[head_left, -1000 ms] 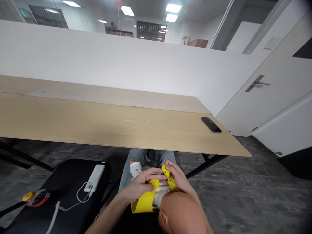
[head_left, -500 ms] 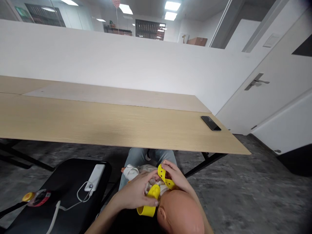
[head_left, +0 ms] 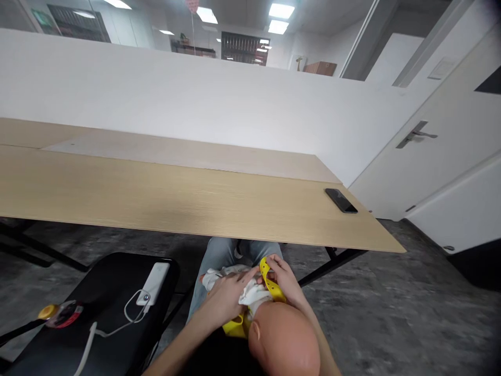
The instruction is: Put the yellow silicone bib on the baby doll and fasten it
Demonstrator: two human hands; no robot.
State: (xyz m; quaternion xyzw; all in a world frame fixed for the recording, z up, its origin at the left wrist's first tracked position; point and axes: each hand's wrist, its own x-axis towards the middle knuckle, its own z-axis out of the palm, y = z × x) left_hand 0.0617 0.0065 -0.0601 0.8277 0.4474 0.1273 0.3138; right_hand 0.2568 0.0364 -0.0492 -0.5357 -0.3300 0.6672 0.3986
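A bald baby doll (head_left: pixel 284 339) in white clothes (head_left: pixel 252 292) lies on my lap, head toward me. A yellow bib (head_left: pixel 235 328) sits around its neck, mostly hidden under my left hand. My left hand (head_left: pixel 227 298) rests on the doll's chest, fingers pressed on the white cloth and the bib. My right hand (head_left: pixel 287 282) pinches the bib's yellow perforated strap (head_left: pixel 270 279) beside the doll's neck.
A long wooden desk (head_left: pixel 176 193) stands in front of my knees, with a black phone (head_left: pixel 341 200) at its right end. A black chair (head_left: pixel 97 313) at my left carries a white power bank (head_left: pixel 154 283) with cable and a tape roll (head_left: pixel 64 315). A white door is on the right.
My left hand slid down over the doll's chest, and the yellow bib's wide part went from showing openly to being tucked under that hand. The right hand kept hold of the strap.
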